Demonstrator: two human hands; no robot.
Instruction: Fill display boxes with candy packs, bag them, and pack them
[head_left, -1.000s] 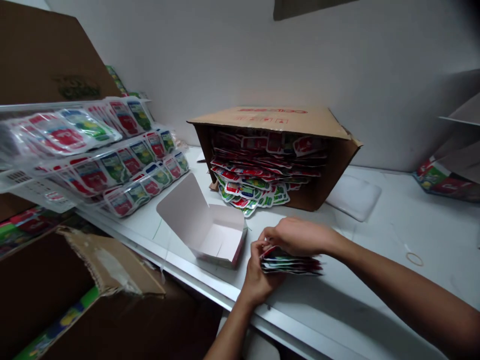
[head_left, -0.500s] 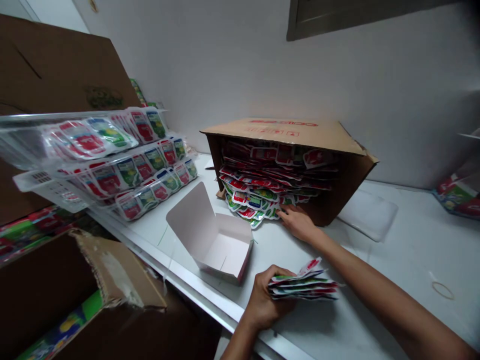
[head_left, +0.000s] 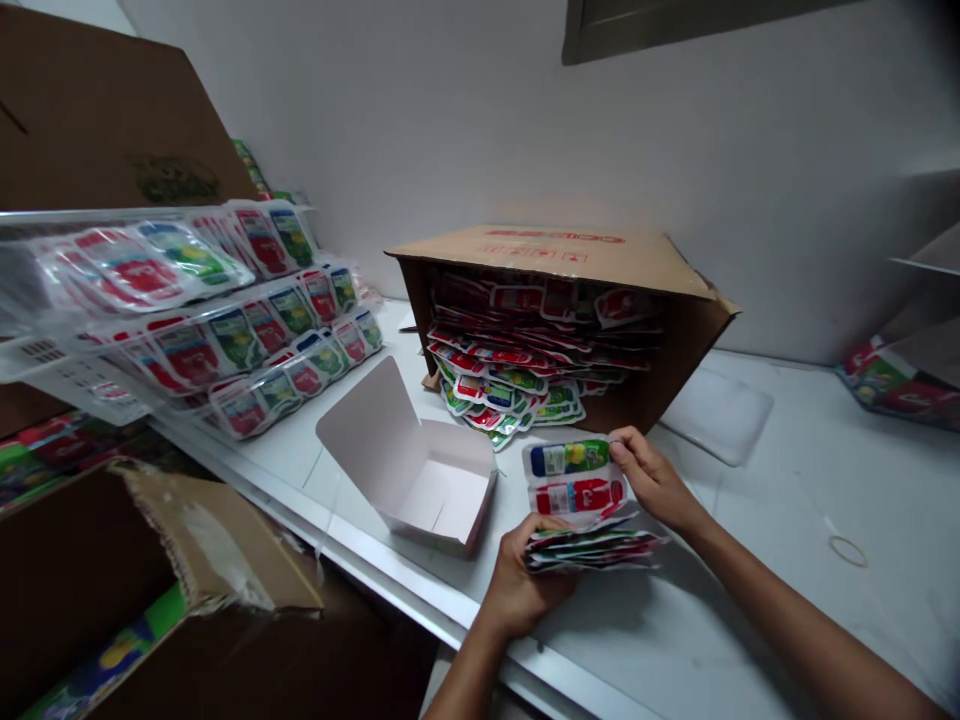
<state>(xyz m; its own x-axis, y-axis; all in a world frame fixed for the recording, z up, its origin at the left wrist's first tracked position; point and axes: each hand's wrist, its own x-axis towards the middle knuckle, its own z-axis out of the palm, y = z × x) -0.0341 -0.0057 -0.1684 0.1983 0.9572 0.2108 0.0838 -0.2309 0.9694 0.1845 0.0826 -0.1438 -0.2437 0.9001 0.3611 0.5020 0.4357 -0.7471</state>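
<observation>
My left hand (head_left: pixel 529 580) is closed around a stack of sachets (head_left: pixel 592 550), held edge-on above the table near its front edge. Just above that stack, my right hand (head_left: pixel 652 475) pinches a flat pair of joined sachets (head_left: pixel 574 478), one green and one red, by its right end. The pair's lower edge meets the top of the stack. Behind both hands a brown carton (head_left: pixel 592 258) lies on its side, its opening full of layered sachets (head_left: pixel 517 375). Left of my hands stands a small white box (head_left: pixel 450 490) with its lid raised and nothing visible inside.
Clear trays (head_left: pixel 247 290) packed with sachets are stacked at left. A torn carton (head_left: pixel 225 550) sits below the table edge. On the right lie a rubber band (head_left: pixel 847 550), a flat translucent packet (head_left: pixel 716 415) and a plastic bag with coloured packs (head_left: pixel 900 375).
My right hand has drawn back from the carton's opening towards my left hand, bringing a pair of sachets. My left hand still grips the stack. The view has shifted slightly.
</observation>
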